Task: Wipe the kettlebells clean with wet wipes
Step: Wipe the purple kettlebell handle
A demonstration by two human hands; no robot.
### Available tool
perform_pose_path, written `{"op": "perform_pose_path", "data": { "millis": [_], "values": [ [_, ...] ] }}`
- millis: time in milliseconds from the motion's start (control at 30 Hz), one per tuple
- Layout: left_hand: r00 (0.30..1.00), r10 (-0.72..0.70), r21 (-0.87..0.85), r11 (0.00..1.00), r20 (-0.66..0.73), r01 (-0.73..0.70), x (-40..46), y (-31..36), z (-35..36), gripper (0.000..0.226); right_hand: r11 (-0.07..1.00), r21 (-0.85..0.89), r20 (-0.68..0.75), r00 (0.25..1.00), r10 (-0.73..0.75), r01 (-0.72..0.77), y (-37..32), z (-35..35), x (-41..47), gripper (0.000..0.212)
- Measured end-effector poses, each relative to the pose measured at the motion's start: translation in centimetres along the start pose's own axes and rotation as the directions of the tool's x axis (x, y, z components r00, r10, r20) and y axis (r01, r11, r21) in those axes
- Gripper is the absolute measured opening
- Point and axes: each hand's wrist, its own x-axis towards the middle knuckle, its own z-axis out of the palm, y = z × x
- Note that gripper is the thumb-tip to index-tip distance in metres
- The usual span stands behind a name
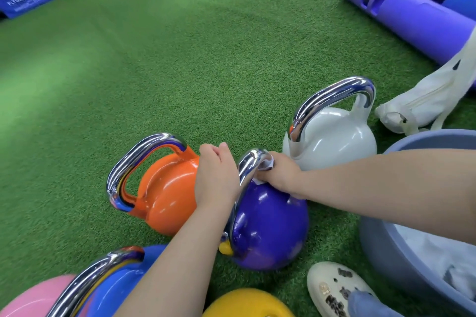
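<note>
1. Purple kettlebell (268, 226) stands on green turf (180, 72), low centre, chrome handle (247, 170) upward.
2. Right hand (280, 175) curled round a white wipe (265, 165), pressing it to the far end of the handle.
3. Left hand (216, 177) wraps the near side of the handle top, fingers curled over it.
4. Orange kettlebell (167, 188) just beside on the left, touching or nearly; white kettlebell (332, 136) behind right, close to the right hand.
5. Blue kettlebell (113, 288), pink one (31, 296) and yellow one (247, 304) crowd the bottom edge.
6. Grey basin (381, 239) at right holds pale cloth; right forearm crosses over its rim.
7. White bag (422, 100) and purple roller (412, 15) beyond; cream shoe (332, 288) near.
</note>
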Motion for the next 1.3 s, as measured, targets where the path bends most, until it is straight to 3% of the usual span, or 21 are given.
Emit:
{"op": "perform_pose_path", "data": {
  "millis": [67, 167, 233, 267, 300, 367, 433, 500, 533, 600, 633, 733, 833, 900, 967, 1000, 1033, 1167, 1267, 1300],
  "values": [
    [1.0, 0.007, 0.01, 1.0, -0.002, -0.007, 0.0, 0.0, 0.0, 0.028, 0.996, 0.074, 0.05, 0.997, -0.062, 0.059, 0.3, -0.4, 0.3, 0.015],
    [1.0, 0.013, 0.009, 1.0, -0.008, -0.013, 0.1, -0.1, -0.1, 0.028, 0.973, -0.041, -0.023, 0.973, -0.228, 0.227, -0.1, -0.8, 1.1, 0.027],
    [1.0, 0.018, 0.011, 1.0, -0.005, -0.018, 0.2, -0.1, -0.1, 0.026, 0.907, -0.166, -0.05, 0.916, -0.399, 0.386, -1.5, -1.1, 1.1, 0.032],
    [1.0, 0.028, 0.017, 0.999, -0.004, -0.028, 0.2, -0.2, 0.0, 0.025, 0.809, -0.268, -0.019, 0.837, -0.547, 0.523, -2.1, -1.1, 1.1, 0.031],
    [0.999, 0.041, 0.017, 0.999, -0.006, -0.041, 0.3, -0.3, 0.0, 0.024, 0.635, -0.389, 0.057, 0.705, -0.707, 0.668, -2.6, -1.0, 1.0, 0.03],
    [0.999, 0.045, 0.003, 0.999, -0.022, -0.045, 0.3, -0.3, 0.1, 0.023, 0.291, -0.541, 0.222, 0.468, -0.855, 0.789, -3.3, -0.6, 1.0, 0.028],
    [0.999, 0.037, -0.018, 0.999, -0.023, -0.037, 0.2, -0.3, 0.1, 0.023, 0.224, -0.53, 0.312, 0.434, -0.845, 0.818, -4.1, -0.4, 0.7, 0.024],
    [1.0, 0.013, -0.061, 0.998, -0.021, -0.015, 0.0, -0.1, 0.0, 0.024, 0.368, -0.561, 0.267, 0.583, -0.768, 0.742, -4.5, -0.6, 0.5, 0.021],
    [1.0, 0.003, -0.076, 0.997, -0.019, -0.005, 0.0, -0.1, -0.1, 0.024, 0.515, -0.567, 0.181, 0.708, -0.683, 0.643, -4.1, -0.7, 0.8, 0.028],
    [1.0, -0.006, -0.072, 0.997, -0.006, 0.006, -0.1, 0.0, -0.2, 0.026, 0.841, -0.319, 0.068, 0.896, -0.439, 0.436, -2.4, -1.1, 1.4, 0.03],
    [1.0, -0.007, -0.07, 0.998, -0.003, 0.006, -0.1, -0.1, -0.3, 0.027, 0.911, -0.219, 0.032, 0.935, -0.353, 0.351, -2.0, -1.1, 1.6, 0.028],
    [1.0, 0.009, -0.062, 0.998, -0.013, -0.01, -0.1, -0.1, -0.2, 0.029, 0.947, -0.149, 0.03, 0.958, -0.284, 0.285, -1.5, -0.7, 1.8, 0.016],
    [0.999, 0.023, -0.073, 0.997, -0.036, -0.025, -0.1, -0.1, -0.1, 0.032, 0.879, -0.278, 0.074, 0.921, -0.382, 0.387, -2.3, -1.1, 1.5, 0.021],
    [0.998, 0.037, -0.085, 0.996, -0.055, -0.041, -0.2, -0.1, -0.1, 0.033, 0.701, -0.439, 0.115, 0.809, -0.576, 0.562, -3.1, -1.2, 1.1, 0.019],
    [0.996, 0.068, -0.12, 0.99, -0.064, -0.076, -0.3, 0.0, -0.2, 0.03, 0.42, -0.579, 0.193, 0.617, -0.763, 0.699, -4.1, -1.0, 0.4, 0.006],
    [0.994, 0.088, -0.145, 0.985, -0.06, -0.096, -0.3, 0.0, -0.2, 0.031, 0.343, -0.597, 0.207, 0.552, -0.807, 0.725, -4.2, -0.7, 0.1, 0.011],
    [0.993, 0.109, -0.165, 0.98, -0.048, -0.115, -0.4, 0.1, -0.3, 0.033, 0.349, -0.57, 0.211, 0.543, -0.813, 0.744, -4.0, -0.4, 0.1, 0.018],
    [0.986, 0.159, -0.17, 0.974, 0.038, -0.151, -0.3, 0.1, -0.2, 0.047, 0.665, -0.323, 0.137, 0.729, -0.671, 0.673, -2.8, -1.1, -0.2, 0.051],
    [0.982, 0.178, -0.123, 0.978, 0.066, -0.17, -0.4, 0.0, -0.2, 0.051, 0.783, -0.367, 0.14, 0.862, -0.488, 0.503, -1.5, -2.4, -1.4, 0.097],
    [0.981, 0.183, -0.111, 0.978, 0.065, -0.175, -0.5, 0.1, -0.2, 0.051, 0.824, -0.396, 0.117, 0.912, -0.393, 0.406, -1.5, -2.9, -2.0, 0.103]
  ]
}}
